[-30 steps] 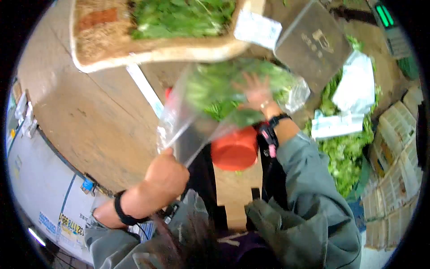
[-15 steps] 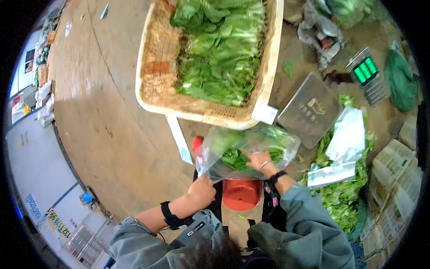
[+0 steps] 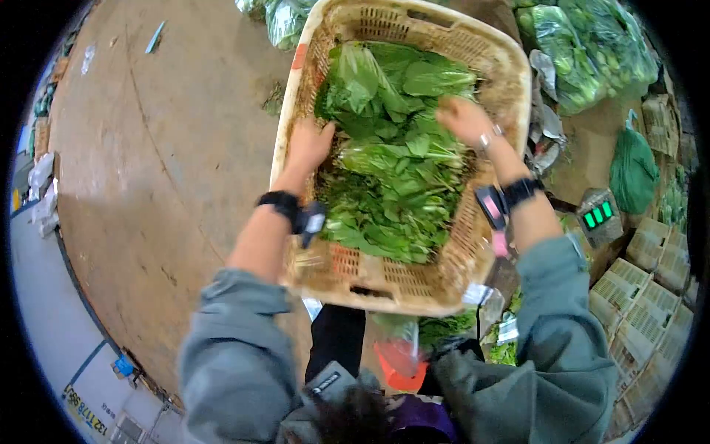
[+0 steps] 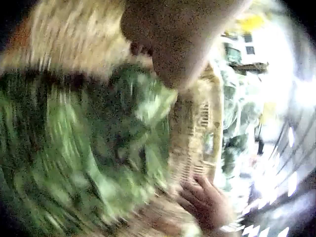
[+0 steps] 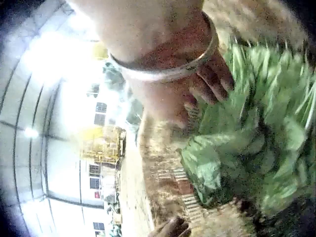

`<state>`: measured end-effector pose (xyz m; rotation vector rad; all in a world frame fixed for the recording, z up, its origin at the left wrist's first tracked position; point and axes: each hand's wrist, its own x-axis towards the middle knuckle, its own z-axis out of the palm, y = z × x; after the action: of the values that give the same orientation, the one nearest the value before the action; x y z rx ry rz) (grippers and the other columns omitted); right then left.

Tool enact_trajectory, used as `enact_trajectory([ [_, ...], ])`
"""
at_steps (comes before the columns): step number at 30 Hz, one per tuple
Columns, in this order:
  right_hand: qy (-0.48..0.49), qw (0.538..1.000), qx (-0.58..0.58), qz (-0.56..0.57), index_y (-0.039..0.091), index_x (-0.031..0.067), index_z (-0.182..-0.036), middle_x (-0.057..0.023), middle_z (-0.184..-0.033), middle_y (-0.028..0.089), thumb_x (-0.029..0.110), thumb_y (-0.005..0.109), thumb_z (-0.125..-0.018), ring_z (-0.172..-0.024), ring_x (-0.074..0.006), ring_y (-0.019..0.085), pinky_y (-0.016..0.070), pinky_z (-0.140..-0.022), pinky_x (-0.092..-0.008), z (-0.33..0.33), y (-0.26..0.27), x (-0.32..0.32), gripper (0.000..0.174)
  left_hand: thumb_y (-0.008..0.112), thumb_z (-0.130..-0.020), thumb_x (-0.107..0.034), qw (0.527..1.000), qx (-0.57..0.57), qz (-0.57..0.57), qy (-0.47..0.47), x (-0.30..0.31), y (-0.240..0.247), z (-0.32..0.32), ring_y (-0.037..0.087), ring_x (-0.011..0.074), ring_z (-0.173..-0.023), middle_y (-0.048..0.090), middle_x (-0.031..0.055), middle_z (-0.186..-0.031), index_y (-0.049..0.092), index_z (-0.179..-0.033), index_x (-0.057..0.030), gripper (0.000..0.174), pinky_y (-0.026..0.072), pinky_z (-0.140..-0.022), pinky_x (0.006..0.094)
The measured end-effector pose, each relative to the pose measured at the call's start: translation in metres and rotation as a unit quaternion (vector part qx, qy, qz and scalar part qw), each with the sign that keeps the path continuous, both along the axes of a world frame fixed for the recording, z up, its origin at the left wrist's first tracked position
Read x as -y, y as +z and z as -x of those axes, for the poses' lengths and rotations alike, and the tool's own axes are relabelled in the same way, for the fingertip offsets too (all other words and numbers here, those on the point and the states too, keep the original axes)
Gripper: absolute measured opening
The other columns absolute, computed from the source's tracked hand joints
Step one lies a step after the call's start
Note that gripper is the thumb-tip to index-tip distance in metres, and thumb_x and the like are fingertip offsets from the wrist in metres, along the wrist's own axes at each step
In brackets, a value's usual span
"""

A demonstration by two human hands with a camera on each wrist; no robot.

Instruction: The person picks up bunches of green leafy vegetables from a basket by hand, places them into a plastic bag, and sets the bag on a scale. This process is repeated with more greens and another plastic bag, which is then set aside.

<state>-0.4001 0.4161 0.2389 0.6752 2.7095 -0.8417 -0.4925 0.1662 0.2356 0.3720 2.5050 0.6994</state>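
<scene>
Leafy greens (image 3: 399,155) lie in bunches inside a plastic basket (image 3: 396,300) in the head view. The left hand (image 3: 310,148) is at the basket's left side beside the greens, its thumb raised, nothing seen in it. Over the right edge of the greens is the right hand (image 3: 464,122), with fingers bent; in the right wrist view its fingers (image 5: 215,81) are at the leaves, and a grip on them cannot be made out. A clear bag with greens (image 3: 447,325) lies below the basket, near a red stool (image 3: 401,366), with neither hand on it.
A scale display (image 3: 597,214) and a green bag (image 3: 634,170) are on the right. Bagged vegetables (image 3: 588,52) lie at the upper right, and stacked crates (image 3: 643,311) stand at the lower right. Brown floor (image 3: 148,163) spreads to the left.
Both hands have left the clear bag and moved up and forward into the basket. The view has shifted, so more of the basket shows and the bag sits lower, partly hidden.
</scene>
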Motion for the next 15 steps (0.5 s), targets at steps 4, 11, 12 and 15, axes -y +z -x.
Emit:
enact_trajectory([
  [4, -0.140, 0.990, 0.015, 0.008, 0.043, -0.0045, -0.120, -0.0263, -0.111, 0.051, 0.061, 0.046, -0.074, -0.106, -0.0320, 0.050, 0.0373, -0.092, -0.0371, 0.115, -0.081, 0.044, 0.080, 0.051, -0.082, -0.036, 0.968, -0.249, 0.026, -0.025, -0.045, -0.088, 0.013, 0.038, 0.0394, -0.114, 0.036, 0.0301, -0.124, 0.029, -0.124, 0.0110, 0.066, 0.0322, -0.095, 0.0423],
  [11, -0.161, 0.983, 0.054, 0.064, 0.059, -0.0055, -0.096, -0.0259, -0.097, 0.058, 0.064, 0.045, -0.071, -0.076, -0.0384, 0.058, 0.0458, -0.070, -0.0404, 0.132, -0.185, 0.078, 0.075, 0.055, -0.080, -0.037, 0.950, 0.094, -0.243, 0.171, -0.040, -0.156, 0.021, 0.039, 0.0365, -0.114, 0.035, 0.0279, -0.126, 0.018, -0.129, 0.0097, 0.078, 0.0328, -0.094, 0.0368],
  [12, -0.163, 0.979, 0.085, 0.083, 0.061, -0.0067, -0.089, -0.0261, -0.097, 0.058, 0.066, 0.043, -0.071, -0.076, -0.0384, 0.058, 0.0460, -0.070, -0.0402, 0.129, -0.153, 0.081, 0.077, 0.055, -0.080, -0.037, 0.948, 0.102, -0.242, 0.180, -0.040, -0.160, 0.021, 0.039, 0.0365, -0.114, 0.035, 0.0279, -0.126, 0.018, -0.129, 0.0097, 0.078, 0.0328, -0.094, 0.0368],
  [15, -0.124, 0.991, 0.046, 0.024, 0.049, -0.0116, -0.108, -0.0295, -0.099, 0.055, 0.070, 0.047, -0.065, -0.089, -0.0371, 0.056, 0.0440, -0.077, -0.0386, 0.125, -0.141, 0.075, 0.092, 0.055, -0.080, -0.043, 0.749, 0.300, -0.534, 0.253, -0.050, -0.154, 0.025, 0.040, 0.0329, -0.115, 0.038, 0.0277, -0.123, 0.022, -0.127, 0.0102, 0.078, 0.0336, -0.095, 0.0352],
])
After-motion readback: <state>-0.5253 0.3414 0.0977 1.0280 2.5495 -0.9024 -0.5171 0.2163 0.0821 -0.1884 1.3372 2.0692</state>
